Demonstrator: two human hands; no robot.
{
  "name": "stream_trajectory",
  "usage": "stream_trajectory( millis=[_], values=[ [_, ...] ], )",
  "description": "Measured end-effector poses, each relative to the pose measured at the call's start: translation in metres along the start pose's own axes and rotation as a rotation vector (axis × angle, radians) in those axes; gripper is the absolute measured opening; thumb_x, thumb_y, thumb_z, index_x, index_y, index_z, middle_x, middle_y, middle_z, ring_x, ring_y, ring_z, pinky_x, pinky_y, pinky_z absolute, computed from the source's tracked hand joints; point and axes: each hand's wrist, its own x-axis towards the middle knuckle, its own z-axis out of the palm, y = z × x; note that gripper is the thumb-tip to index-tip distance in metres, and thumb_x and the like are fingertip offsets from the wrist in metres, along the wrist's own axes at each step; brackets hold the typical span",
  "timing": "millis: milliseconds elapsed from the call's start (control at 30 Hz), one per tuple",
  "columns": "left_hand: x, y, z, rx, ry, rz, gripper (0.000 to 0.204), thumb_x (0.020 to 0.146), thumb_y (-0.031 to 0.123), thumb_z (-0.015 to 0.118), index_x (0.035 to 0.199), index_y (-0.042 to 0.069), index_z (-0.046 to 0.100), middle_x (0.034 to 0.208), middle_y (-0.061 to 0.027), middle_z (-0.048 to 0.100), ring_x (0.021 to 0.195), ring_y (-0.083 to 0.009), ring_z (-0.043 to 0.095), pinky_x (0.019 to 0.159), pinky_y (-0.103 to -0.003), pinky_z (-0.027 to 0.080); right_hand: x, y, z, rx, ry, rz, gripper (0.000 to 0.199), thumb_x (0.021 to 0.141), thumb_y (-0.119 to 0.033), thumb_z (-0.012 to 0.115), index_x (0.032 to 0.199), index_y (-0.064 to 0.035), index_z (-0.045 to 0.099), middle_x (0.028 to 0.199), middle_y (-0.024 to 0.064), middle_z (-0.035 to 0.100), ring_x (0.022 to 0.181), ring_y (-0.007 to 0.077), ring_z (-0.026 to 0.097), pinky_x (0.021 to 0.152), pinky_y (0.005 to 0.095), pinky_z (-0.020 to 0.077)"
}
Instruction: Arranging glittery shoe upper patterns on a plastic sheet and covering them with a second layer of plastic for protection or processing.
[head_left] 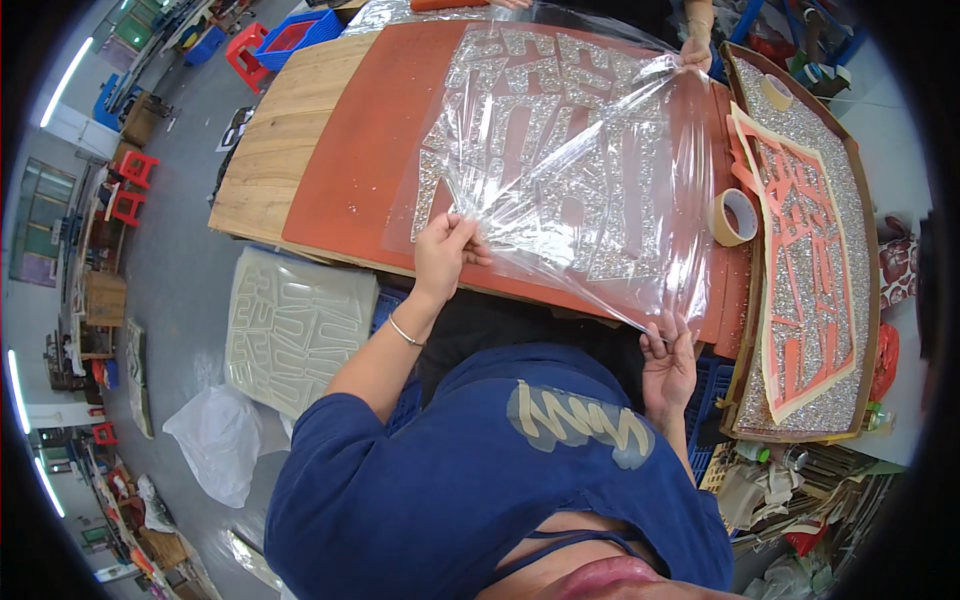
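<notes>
Head view: a second person's hand point(697, 52) stands at the far right corner of the bench point(262, 140), gripping a gathered part of the clear film point(575, 165). A roll of tape point(735, 222) sits at the bench's right edge, beside the film. Beyond the far left corner are a red stool point(245, 57) and stacked blue crates point(300, 32) with red showing inside; below the near left edge lie a pale sheet point(300, 325) bearing raised outlines and a crumpled white bag point(218, 440). Along the bench's right edge, a brown-rimmed tray point(869, 235) holds silvery granules point(850, 330), a smaller tape roll point(776, 92) near its far end, and a cream-bordered stencil point(800, 270) with coral shapes, its far left corner overhanging the tray's left rim. The film is glossy and creased, spread from the bench's middle toward its right edge over glittering shapes point(605, 150), mostly elongated with straight and curved sides, some arched; beneath them lies a matt brick-red sheet point(340, 150), with wood grain visible at the bench's left end. The left hand point(442, 258) has its grip pinched on the film near the near edge, creases radiating from it; the right hand point(670, 372) grasps the film's near right corner, fingers loosely curled.
</notes>
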Motion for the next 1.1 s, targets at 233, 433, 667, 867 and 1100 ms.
stream_trajectory(
  millis=[233,433,667,867,1100],
  values=[
    [0.023,0.027,0.004,-0.463,0.206,-0.026,0.033,0.095,0.031,0.052,0.079,0.002,0.055,0.071,-0.0056,0.057,0.063,-0.0177,0.06,0.068,-0.036,0.054,-0.005,0.013,0.028,0.103,-0.212,0.081,0.038,0.102,-0.026,0.034,0.132,-0.0041,0.043,0.13,0.0138,0.054,0.116,0.0314,0.056,0.097,0.0454,0.0463],
    [0.063,0.036,0.001,-0.11,0.145,-0.185,0.029,0.088,0.031,0.064,0.079,0.006,0.054,0.067,-0.0044,0.054,0.049,-0.0158,0.055,0.047,-0.035,0.054,0.005,0.017,0.036,0.142,-0.223,0.141,0.039,0.101,-0.03,0.034,0.131,-0.0077,0.048,0.131,0.0109,0.055,0.121,0.031,0.052,0.101,0.0461,0.0432],
    [0.076,0.022,-0.044,0.13,0.224,0.002,0.017,0.088,0.013,0.064,0.095,-0.001,0.057,0.076,-0.0093,0.064,0.06,-0.0172,0.064,0.051,-0.029,0.055,0.012,0.017,0.026,0.145,-0.221,0.142,0.042,0.102,-0.034,0.034,0.132,-0.0069,0.047,0.132,0.0103,0.054,0.121,0.0301,0.052,0.101,0.0453,0.0427],
    [0.039,0.031,-0.069,0.286,0.206,-0.112,0.015,0.089,0.008,0.061,0.091,-0.007,0.06,0.073,-0.0094,0.063,0.061,-0.0155,0.063,0.054,-0.027,0.057,0.014,0.018,0.022,0.058,-0.133,0.168,0.043,0.102,-0.034,0.034,0.132,-0.0053,0.046,0.131,0.0111,0.055,0.118,0.0287,0.054,0.099,0.0428,0.0448],
    [0.011,0.04,-0.042,-0.397,0.133,-0.035,0.023,0.09,0.016,0.063,0.096,-0.006,0.057,0.082,-0.012,0.063,0.066,-0.0174,0.063,0.062,-0.029,0.058,0.014,0.019,-0.002,0.014,-0.135,0.079,0.042,0.102,-0.03,0.035,0.135,-0.0045,0.043,0.13,0.0124,0.055,0.113,0.028,0.058,0.095,0.0418,0.0475]
  ],
)
